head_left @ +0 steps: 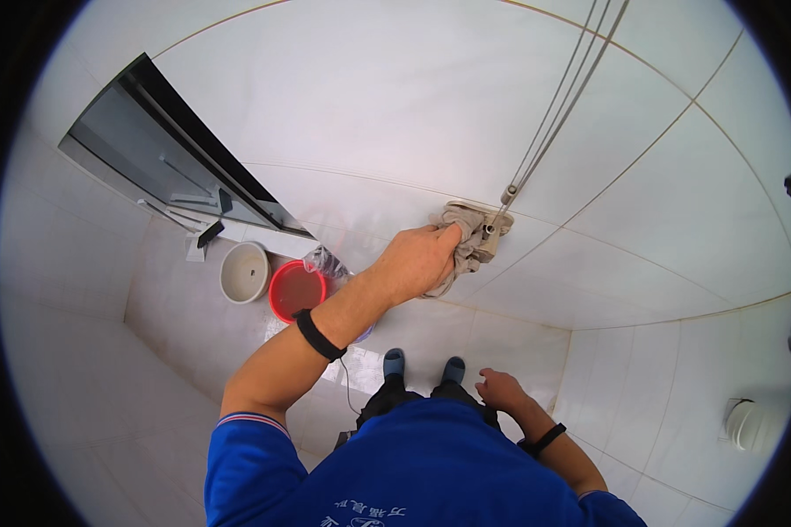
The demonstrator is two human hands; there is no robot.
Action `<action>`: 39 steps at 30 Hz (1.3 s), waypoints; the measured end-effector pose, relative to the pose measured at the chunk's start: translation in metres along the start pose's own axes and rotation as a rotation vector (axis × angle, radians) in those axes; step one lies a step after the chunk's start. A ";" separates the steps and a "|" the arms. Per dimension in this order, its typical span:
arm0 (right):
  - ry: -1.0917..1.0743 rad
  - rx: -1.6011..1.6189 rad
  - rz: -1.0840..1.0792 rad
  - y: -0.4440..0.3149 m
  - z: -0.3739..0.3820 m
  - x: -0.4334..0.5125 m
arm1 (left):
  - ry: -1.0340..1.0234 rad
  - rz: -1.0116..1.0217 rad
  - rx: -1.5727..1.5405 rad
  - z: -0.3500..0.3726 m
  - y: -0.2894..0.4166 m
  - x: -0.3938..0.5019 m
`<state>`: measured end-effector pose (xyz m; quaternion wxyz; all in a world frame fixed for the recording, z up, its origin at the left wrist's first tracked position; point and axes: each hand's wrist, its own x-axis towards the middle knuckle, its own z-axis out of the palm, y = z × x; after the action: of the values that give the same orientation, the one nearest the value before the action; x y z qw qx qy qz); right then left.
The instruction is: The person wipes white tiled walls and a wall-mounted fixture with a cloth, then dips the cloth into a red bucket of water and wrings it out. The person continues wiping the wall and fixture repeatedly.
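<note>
My left hand [425, 260] grips a crumpled grey-beige cloth [467, 240] and holds it against the left side of a beige wall-mounted winding device [491, 247]. The cloth covers part of the device and its oval backplate. Thin cords [547, 141] run from the device up the white tiled wall, with a small tube-shaped fitting [510, 194] around them just above it. Low by my right thigh hangs my right hand [501, 390], with loosely bent fingers and nothing visible in it.
On the floor at left stand a pale basin [245, 273] and a red basin [298, 291] of murky water, with clear plastic [326, 260] beside it. A black-bristled brush [209, 233] lies near a dark-framed glass panel [171, 151]. A white pipe fitting [745, 425] juts out at right.
</note>
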<state>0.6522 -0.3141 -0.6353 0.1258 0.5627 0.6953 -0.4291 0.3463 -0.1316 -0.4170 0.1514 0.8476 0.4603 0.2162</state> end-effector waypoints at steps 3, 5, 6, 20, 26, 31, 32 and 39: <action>0.042 0.043 0.017 0.003 0.000 -0.010 | 0.003 0.026 -0.079 -0.002 0.010 -0.030; 0.074 0.088 0.051 0.003 -0.007 -0.020 | 0.063 -0.010 -0.225 0.000 0.017 -0.047; 0.114 0.130 0.041 0.002 -0.011 -0.026 | 0.126 -0.053 -0.349 0.004 0.023 -0.058; 0.257 1.085 -0.555 -0.101 -0.116 -0.061 | 0.273 -0.318 -0.892 0.085 0.114 -0.086; 0.098 1.196 -0.390 -0.106 -0.131 -0.074 | 0.233 -0.226 -0.730 0.081 0.111 -0.087; 0.271 1.013 -0.277 -0.110 -0.143 -0.074 | 0.201 -0.428 -1.112 0.081 0.101 -0.088; 0.309 1.062 -0.236 -0.111 -0.147 -0.073 | 0.196 -0.479 -1.214 0.079 0.096 -0.087; 0.673 1.012 -0.420 -0.144 -0.179 -0.056 | 0.551 -0.442 -1.067 0.058 0.060 -0.053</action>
<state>0.5982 -0.2192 -0.4256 -0.4672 0.5080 0.5037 -0.5196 0.3931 -0.2119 -0.4521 0.4699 0.4540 0.4754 0.5892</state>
